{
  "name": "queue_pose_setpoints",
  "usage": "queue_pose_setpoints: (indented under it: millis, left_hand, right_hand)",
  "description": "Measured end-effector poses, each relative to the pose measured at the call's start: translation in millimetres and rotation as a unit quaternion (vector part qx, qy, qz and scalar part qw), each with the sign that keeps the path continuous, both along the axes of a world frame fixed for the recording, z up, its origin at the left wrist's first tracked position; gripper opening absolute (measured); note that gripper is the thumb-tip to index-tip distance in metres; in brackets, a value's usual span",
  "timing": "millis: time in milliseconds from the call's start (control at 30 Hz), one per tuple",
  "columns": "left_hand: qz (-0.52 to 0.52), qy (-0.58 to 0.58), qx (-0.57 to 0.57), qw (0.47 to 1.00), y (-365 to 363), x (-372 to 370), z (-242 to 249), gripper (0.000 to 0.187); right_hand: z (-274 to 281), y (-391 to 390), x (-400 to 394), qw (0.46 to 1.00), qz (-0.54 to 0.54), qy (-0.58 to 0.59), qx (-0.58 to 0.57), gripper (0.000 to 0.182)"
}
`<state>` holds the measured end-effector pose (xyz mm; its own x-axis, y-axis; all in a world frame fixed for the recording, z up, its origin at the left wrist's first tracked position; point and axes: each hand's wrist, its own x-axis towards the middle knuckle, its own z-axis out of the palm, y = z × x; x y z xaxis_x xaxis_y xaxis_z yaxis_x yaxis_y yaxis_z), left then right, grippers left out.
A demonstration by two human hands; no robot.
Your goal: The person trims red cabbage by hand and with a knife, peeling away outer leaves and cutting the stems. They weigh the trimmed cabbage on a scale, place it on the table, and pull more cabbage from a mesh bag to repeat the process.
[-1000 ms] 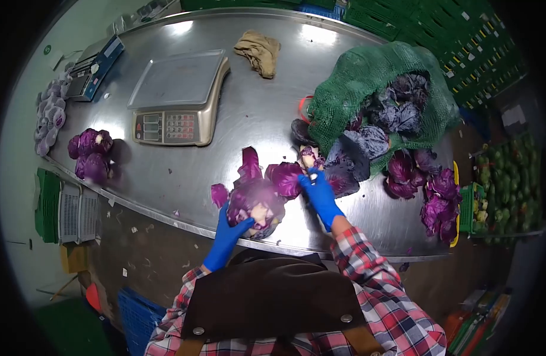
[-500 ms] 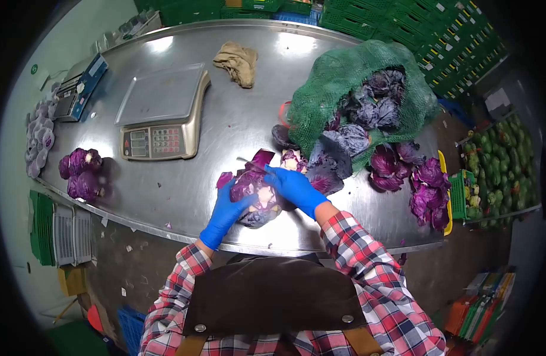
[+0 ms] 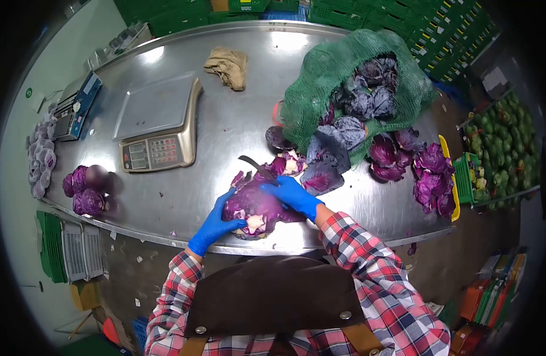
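At the near edge of the steel table [image 3: 237, 127], a red cabbage [image 3: 255, 204] is cupped from the left by the left hand [image 3: 216, 222]. On its right, the right hand [image 3: 292, 193] is clenched round a knife [image 3: 256, 168]. The head is best braced firmly, with 1 loose leaf trimmed at a time and the blade kept away from the bracing fingers.

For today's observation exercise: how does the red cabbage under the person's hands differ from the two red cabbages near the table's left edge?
The held red cabbage is gripped by the left hand and right hand, the right also holding a knife; the two left cabbages lie untouched. The held one shows a pale cut stem with loose leaves; the pair look compact and rounded. All are purple and rest on the steel table.
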<state>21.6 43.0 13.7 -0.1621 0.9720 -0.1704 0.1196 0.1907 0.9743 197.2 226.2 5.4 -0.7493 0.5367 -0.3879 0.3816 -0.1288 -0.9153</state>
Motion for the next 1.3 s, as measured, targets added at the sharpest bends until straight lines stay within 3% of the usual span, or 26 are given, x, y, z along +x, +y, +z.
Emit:
queue_pose_setpoints:
  millis: [67,100,233,333,367,467,500,600,700,733,800,833,867,933,967,1033,1067,1133,1200,1233,1267,1300]
  left_hand:
    - [0.004,-0.016,0.004,1.0,-8.3,4.4,1.9,0.091]
    - [0.005,-0.023,0.007,1.0,-12.4,6.9,4.3,0.092]
    - [0.016,0.028,0.028,0.999,-17.0,16.9,11.1,0.092]
    - [0.031,-0.015,-0.087,0.996,-12.8,11.4,38.1,0.085]
    - [0.093,0.033,-0.069,0.993,-5.8,17.0,43.6,0.076]
    - [0.143,0.1,-0.044,0.984,5.2,26.6,17.6,0.065]
    - [0.129,0.148,-0.047,0.979,3.6,25.1,13.3,0.054]
    - [0.108,0.201,0.039,0.973,-1.3,23.1,10.6,0.045]
    - [0.163,0.047,-0.007,0.986,-5.8,10.8,2.7,0.04]
    - [0.223,-0.107,-0.031,0.968,-12.6,9.8,-9.9,0.04]
    - [0.323,-0.403,-0.065,0.854,-23.6,7.9,-37.1,0.039]
    - [0.341,-0.438,-0.062,0.829,-22.5,18.5,-30.2,0.038]
    - [0.372,-0.403,-0.082,0.832,-20.4,26.5,-32.0,0.039]
    - [0.324,-0.38,-0.122,0.858,-26.5,38.7,-22.1,0.041]
    - [0.277,-0.245,-0.136,0.919,-26.8,40.8,-13.3,0.045]
    - [0.158,0.049,-0.151,0.975,-24.1,35.9,15.4,0.055]
    - [0.138,0.19,-0.068,0.97,-14.6,41.7,32.3,0.062]
    - [0.093,0.453,0.107,0.88,13.1,57.3,65.2,0.079]
    - [0.089,0.355,0.045,0.93,20.8,54.0,28.6,0.094]
    - [0.083,0.307,0.019,0.948,30.2,50.1,22.0,0.102]
    - [0.08,0.322,0.027,0.943,31.8,48.2,18.2,0.103]
    - [0.079,0.333,0.031,0.939,29.7,50.8,18.5,0.104]
  right_hand:
    - [-12.3,-10.6,-8.0,0.987,-0.043,0.046,0.15,0.037]
    - [0.1,-4.9,-13.0,0.987,-0.021,-0.087,0.137,0.038]
    - [-19.0,0.6,-15.5,0.989,-0.046,-0.068,0.122,0.038]
    - [2.5,-10.2,-23.8,0.978,-0.05,-0.044,0.199,0.037]
    - [6.0,-16.0,-25.9,0.975,-0.03,-0.035,0.219,0.036]
    - [13.4,-28.4,-27.7,0.965,0.0,-0.062,0.256,0.033]
    - [7.2,-24.2,-28.4,0.963,-0.013,-0.073,0.259,0.033]
    - [-36.9,-13.3,-24.0,0.943,-0.009,-0.14,0.301,0.033]
    - [-46.9,-3.8,-24.3,0.94,0.017,-0.214,0.264,0.037]
    - [-36.5,-3.4,-22.4,0.972,-0.034,-0.151,0.177,0.038]
    - [-25.1,4.3,-15.6,0.992,-0.115,-0.012,0.047,0.041]
    - [-13.2,8.1,-12.6,0.988,-0.141,0.063,0.003,0.043]
    - [0.8,9.1,1.2,0.986,-0.13,0.08,0.066,0.042]
    - [-5.2,1.8,23.6,0.999,-0.032,0.003,0.001,0.043]
    - [44.6,-15.3,31.7,0.999,-0.013,-0.027,-0.026,0.035]
    - [46.5,-35.7,37.8,0.996,-0.061,-0.022,-0.057,0.042]
    - [32.9,-38.4,39.5,0.994,-0.082,-0.007,-0.066,0.045]
    - [19.3,-29.6,36.0,0.999,-0.04,-0.021,-0.022,0.048]
    - [41.9,-25.6,34.7,0.998,0.002,-0.046,-0.043,0.049]
    - [42.7,-28.7,34.5,1.0,-0.003,-0.001,-0.007,0.052]
    - [48.0,-30.2,36.6,0.998,0.017,-0.061,-0.002,0.055]
    - [2.2,-30.0,32.4,0.985,-0.001,0.006,0.171,0.055]
